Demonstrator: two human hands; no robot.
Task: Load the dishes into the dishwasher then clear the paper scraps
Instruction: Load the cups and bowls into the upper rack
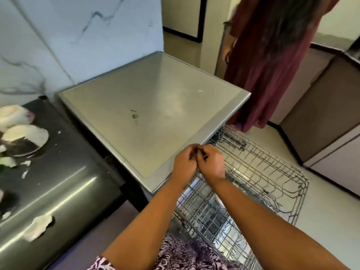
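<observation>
Left hand [185,164] and right hand [211,162] touching above rack [263,172]; fingers [191,151] curled, hold unclear

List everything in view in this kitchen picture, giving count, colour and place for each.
Dishwasher top: one, silver-grey, centre.
Wire racks: apparently two, grey, pulled out, lower right.
Dishes: at least two, white, far left on the counter.
Paper scraps: several, white, scattered on the counter.
Counter: one, glossy black, left.
Wall: one, white marble with grey veins, behind.
Other person: one, maroon dress, upper right.
Cabinets: brown, right.
Left grip: one, fingers curled, at the top's front edge.
Right grip: one, curled, touching the left.
</observation>
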